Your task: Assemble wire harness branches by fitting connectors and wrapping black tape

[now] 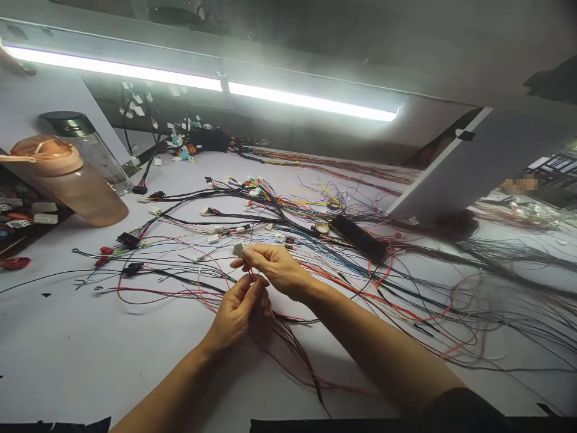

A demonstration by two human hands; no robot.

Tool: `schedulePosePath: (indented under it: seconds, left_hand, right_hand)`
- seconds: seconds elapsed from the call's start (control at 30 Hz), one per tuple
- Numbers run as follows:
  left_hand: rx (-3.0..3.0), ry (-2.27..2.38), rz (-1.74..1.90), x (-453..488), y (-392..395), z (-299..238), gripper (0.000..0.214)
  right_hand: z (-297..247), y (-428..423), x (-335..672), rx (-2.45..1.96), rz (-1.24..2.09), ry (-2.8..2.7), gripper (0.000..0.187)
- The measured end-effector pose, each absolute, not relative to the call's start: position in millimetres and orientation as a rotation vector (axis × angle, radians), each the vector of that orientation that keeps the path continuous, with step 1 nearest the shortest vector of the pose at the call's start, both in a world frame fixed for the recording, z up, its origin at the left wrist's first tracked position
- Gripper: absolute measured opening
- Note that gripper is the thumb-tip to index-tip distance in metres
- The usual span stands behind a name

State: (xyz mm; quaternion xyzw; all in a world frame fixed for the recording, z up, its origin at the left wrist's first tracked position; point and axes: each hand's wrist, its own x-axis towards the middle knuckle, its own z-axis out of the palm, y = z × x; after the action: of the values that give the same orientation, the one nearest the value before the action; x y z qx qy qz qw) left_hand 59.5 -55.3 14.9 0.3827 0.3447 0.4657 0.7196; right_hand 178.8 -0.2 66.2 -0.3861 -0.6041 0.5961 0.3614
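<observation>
Between the thumb and fingers of my right hand [274, 267] is a small white connector [238, 249], held just above the table. Red and dark wires [249, 272] run from it down into my left hand [241, 307], whose fingers are pinched around them. Past my left hand, a bundle of red and black wires [293, 343] trails over the table towards the near edge. Behind my hands lies a branching wire harness [216, 195] with black-wrapped branches and connectors at their ends. A black connector [128, 240] and a red connector [104, 255] rest to the left.
A peach-lidded bottle [85, 186] and a clear bottle with a dark lid [101, 150] stand at the left. A black oblong object [358, 237] and a tape roll [322, 228] lie among the wires. An upright white panel [437, 165] rises at the right, under a lit tube [311, 102].
</observation>
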Motion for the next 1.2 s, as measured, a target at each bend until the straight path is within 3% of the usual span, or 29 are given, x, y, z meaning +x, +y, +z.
schedulePosePath:
  seconds: [0.2,0.47,0.8,0.97,1.03,1.13,1.2]
  left_hand:
    - [0.664,0.706,1.045,64,-59,21,0.038]
    - [0.543,0.738,1.046,61,-57,22,0.033]
    - [0.43,0.901,1.028,58,-53,29,0.038]
    - [0.454,0.918,1.014,56,-50,25,0.037]
    - [0.442,0.904,1.028,55,-49,24,0.037]
    - [0.404,0.921,1.026,56,-49,25,0.039]
    - [0.392,0.927,1.026,58,-50,28,0.041]
  right_hand:
    - [57,2,180,-1.032,1.734,-1.118,0.046]
    - [46,-5,172,-0.955,1.885,-0.763,0.047]
    - [37,-3,167,-0.912,1.784,-0.89,0.046]
    - [41,10,195,-1.087,1.451,-1.344,0.038]
    - [47,22,226,-1.307,1.114,-1.617,0.035]
    - [57,40,285,-1.884,0.282,-2.024,0.032]
    - [61,50,318,-2.026,0.138,-2.056,0.03]
